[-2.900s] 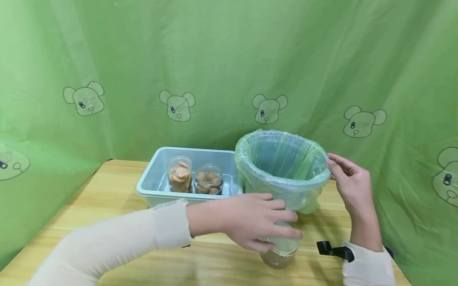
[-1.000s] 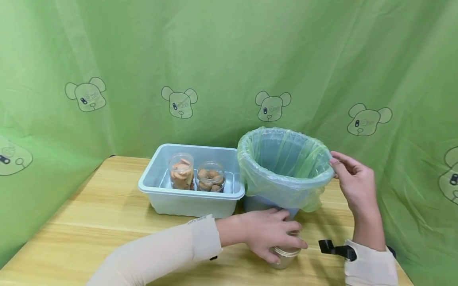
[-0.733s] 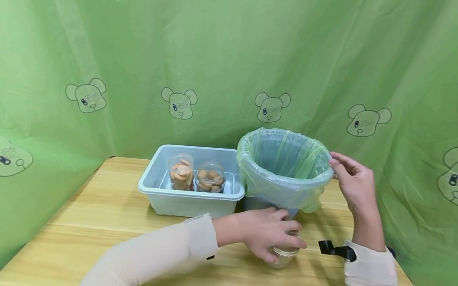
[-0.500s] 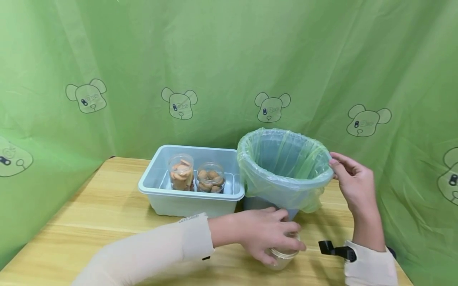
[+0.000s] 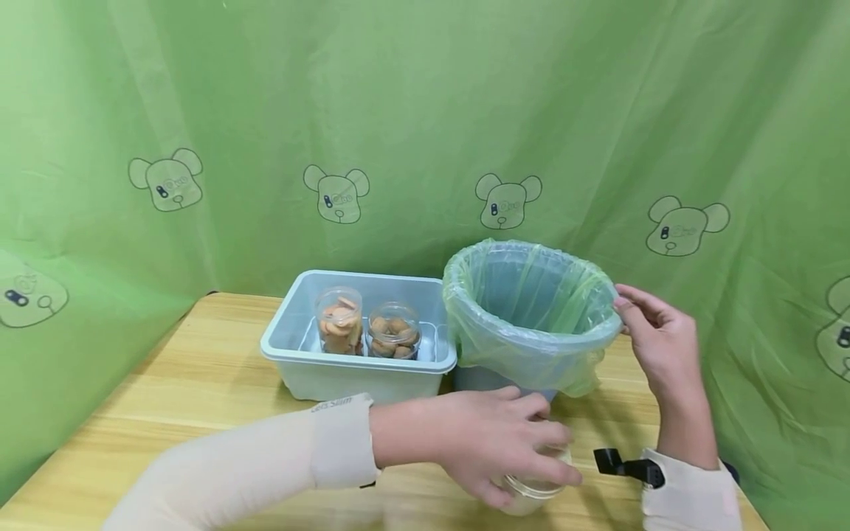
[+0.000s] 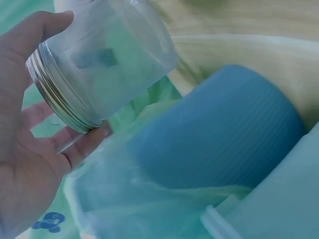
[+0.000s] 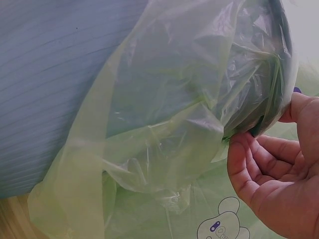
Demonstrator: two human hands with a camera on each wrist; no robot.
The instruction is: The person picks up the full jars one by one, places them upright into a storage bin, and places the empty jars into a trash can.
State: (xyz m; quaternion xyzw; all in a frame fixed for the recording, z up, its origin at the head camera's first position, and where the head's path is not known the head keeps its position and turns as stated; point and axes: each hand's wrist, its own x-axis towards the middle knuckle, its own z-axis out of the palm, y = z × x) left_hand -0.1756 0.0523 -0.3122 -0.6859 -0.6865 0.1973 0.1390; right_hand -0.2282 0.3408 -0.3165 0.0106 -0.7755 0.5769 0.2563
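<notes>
My left hand (image 5: 488, 446) holds a clear plastic jar (image 5: 524, 503) from above, near the table's front. In the left wrist view, thumb and fingers curl round the ridged rim of the jar (image 6: 119, 55), which looks see-through. My right hand (image 5: 664, 346) pinches the right edge of a blue trash can (image 5: 474, 379). Over that edge folds a green plastic bag (image 5: 524, 358) that lines the can. In the right wrist view, the fingertips press the bag (image 7: 159, 144) against the rim.
Left of the can, touching or close to it, stands a light blue tub (image 5: 352, 380). Inside are a taller jar of cookies (image 5: 341, 324) and a shorter jar of round brown biscuits (image 5: 393, 335). A green curtain (image 5: 412, 96) hangs behind the wooden table (image 5: 153, 413).
My left hand first hovered with spread fingers above the jar, then closed round its top. Lately hand and jar have shifted slightly nearer. My right hand has stayed on the can's rim.
</notes>
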